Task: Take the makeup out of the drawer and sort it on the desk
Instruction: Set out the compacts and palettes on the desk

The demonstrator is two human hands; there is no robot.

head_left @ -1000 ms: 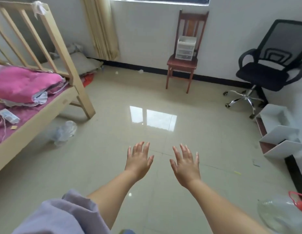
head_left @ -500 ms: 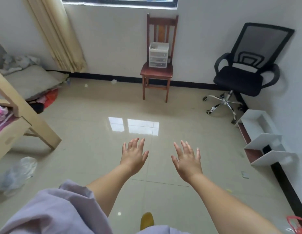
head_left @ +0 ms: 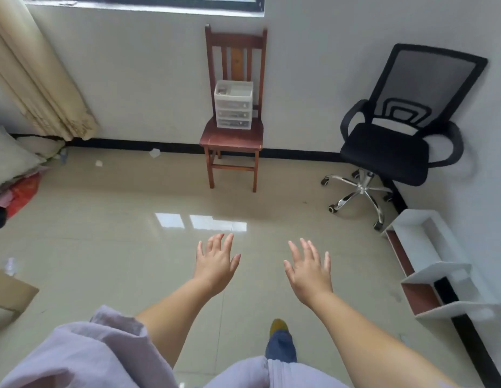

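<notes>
Head view — drawer unit (head_left: 233, 108) beyond empty hands.

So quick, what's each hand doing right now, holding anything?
Left hand: open, fingers spread, holding nothing.
Right hand: open, fingers spread, holding nothing.

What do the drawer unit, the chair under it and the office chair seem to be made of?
Drawer unit: looks like translucent, whitish plastic, since dim contents show through its fronts.
Chair: apparently wood with a reddish-brown, slightly glossy finish; slatted back, square legs.
Office chair: black mesh back you can see the wall through, a matte black seat, probably fabric, and a shiny, chrome-looking metal base.
</notes>
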